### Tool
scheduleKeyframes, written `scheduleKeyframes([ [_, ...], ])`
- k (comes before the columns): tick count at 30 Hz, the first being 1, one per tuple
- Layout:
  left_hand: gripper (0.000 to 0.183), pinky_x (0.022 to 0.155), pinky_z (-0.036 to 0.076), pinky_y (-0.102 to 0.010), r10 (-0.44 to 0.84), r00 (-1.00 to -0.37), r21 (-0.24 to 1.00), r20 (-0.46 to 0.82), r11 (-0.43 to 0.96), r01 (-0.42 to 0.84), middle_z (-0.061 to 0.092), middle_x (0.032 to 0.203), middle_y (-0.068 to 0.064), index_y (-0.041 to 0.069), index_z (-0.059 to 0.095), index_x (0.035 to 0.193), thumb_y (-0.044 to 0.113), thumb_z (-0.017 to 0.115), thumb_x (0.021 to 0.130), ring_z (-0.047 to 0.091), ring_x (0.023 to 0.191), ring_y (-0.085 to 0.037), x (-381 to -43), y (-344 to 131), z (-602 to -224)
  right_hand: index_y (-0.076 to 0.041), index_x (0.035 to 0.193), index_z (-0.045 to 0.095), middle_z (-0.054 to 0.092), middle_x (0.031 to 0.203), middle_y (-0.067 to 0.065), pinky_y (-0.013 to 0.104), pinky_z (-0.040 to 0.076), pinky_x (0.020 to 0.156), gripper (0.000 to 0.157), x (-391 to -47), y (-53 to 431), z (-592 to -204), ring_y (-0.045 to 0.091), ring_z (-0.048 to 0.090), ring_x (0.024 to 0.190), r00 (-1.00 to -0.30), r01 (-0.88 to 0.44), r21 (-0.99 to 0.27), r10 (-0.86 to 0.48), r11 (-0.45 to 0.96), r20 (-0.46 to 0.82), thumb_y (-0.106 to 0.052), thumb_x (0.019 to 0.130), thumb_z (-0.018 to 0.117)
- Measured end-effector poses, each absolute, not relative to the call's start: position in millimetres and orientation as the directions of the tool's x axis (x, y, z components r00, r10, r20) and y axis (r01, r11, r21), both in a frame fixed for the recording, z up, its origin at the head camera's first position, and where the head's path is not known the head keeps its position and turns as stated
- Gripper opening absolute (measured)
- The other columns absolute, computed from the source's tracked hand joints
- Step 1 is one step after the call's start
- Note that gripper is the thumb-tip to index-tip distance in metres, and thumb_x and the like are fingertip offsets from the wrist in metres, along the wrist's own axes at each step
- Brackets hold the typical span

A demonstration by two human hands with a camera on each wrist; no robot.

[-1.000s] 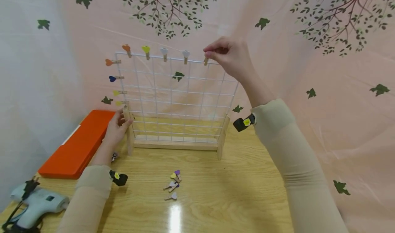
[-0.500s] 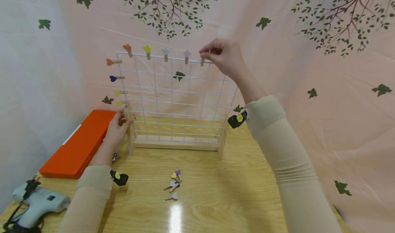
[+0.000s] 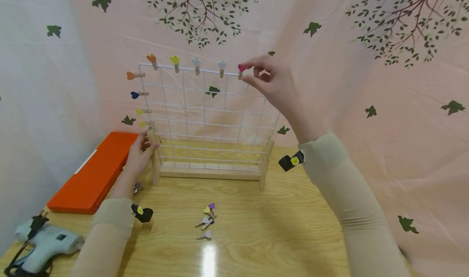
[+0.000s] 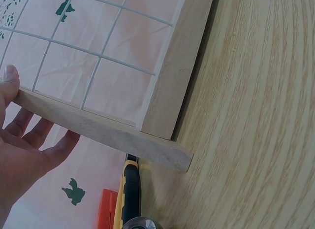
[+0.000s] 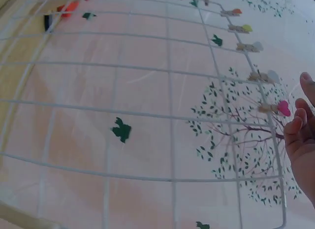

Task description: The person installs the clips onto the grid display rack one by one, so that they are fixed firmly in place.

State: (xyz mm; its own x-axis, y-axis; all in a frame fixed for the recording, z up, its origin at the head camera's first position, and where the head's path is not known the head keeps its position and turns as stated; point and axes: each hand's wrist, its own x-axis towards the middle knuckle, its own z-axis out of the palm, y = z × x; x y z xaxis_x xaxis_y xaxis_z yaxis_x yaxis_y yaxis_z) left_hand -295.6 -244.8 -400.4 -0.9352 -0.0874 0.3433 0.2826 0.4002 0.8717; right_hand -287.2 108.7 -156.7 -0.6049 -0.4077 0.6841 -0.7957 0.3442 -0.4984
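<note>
A white wire grid [image 5: 173, 180] stands upright in a wooden stand. My left hand [image 3: 139, 152] grips the stand's left post [image 4: 113, 135], thumb on one face and fingers behind. On the grid's top wire sits a mini clothespin with a pink heart [image 5: 284, 108]. Right beside it is my right hand [image 3: 272, 79], thumb and index finger spread apart; the right wrist view shows a gap between fingers and heart. Farther left along that wire are clothespins with white [image 3: 222, 65], yellow [image 3: 175, 60] and orange [image 3: 152, 59] hearts. More clothespins, one with a blue heart [image 3: 134, 95], line the left edge.
Several loose heart clothespins [image 3: 207, 222] lie on the wooden table [image 3: 293, 228] before the stand. At left are an orange case [image 3: 91, 175] and a glue gun [image 3: 51, 240] with its cord. A yellow-and-black tool handle [image 4: 130, 194] shows by the post. A patterned curtain hangs behind.
My right hand first shifted left along the top wire with the clothespin, then its fingers parted and drew back right, uncovering the pink heart. My left hand stays on the post.
</note>
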Motion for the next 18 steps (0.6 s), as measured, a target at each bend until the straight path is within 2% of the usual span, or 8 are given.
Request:
scheduleKeyframes([
  [6,0.053,0.090,0.038,-0.055,-0.087,-0.932,0.869,0.351,0.400,0.290,0.041,0.128,-0.020,0.021,0.027,0.139,0.029,0.048,0.091,0.041,0.116,-0.038,-295.7,-244.5,-399.3,-0.011,0.110,0.062,0.057,0.100,0.001,0.021,0.046,0.066,0.032,-292.8,108.7,-231.6,0.011,0.047,0.078,-0.554,-0.832,-0.437,-0.562,0.342,0.615,-0.021,0.080,0.067],
  [12,0.054,0.089,0.038,-0.056,-0.083,-0.929,0.863,0.360,0.408,0.298,0.041,0.127,-0.022,0.016,0.026,0.140,0.027,0.048,0.091,0.042,0.116,-0.039,-296.3,-245.1,-399.1,-0.015,0.114,0.059,0.056,0.110,-0.001,0.027,0.048,0.065,0.040,-284.9,98.9,-317.1,0.012,0.050,0.082,-0.522,-0.839,-0.426,-0.720,0.338,0.457,-0.028,0.078,0.068],
  [18,0.054,0.088,0.039,-0.056,-0.091,-0.930,0.869,0.356,0.397,0.294,0.041,0.128,-0.022,0.016,0.027,0.139,0.026,0.049,0.091,0.042,0.116,-0.039,-298.1,-244.8,-402.3,-0.019,0.116,0.058,0.056,0.111,-0.005,0.030,0.049,0.066,0.040,-273.9,90.4,-384.7,0.013,0.051,0.084,-0.565,-0.774,-0.502,-0.778,0.386,0.273,-0.026,0.078,0.068],
])
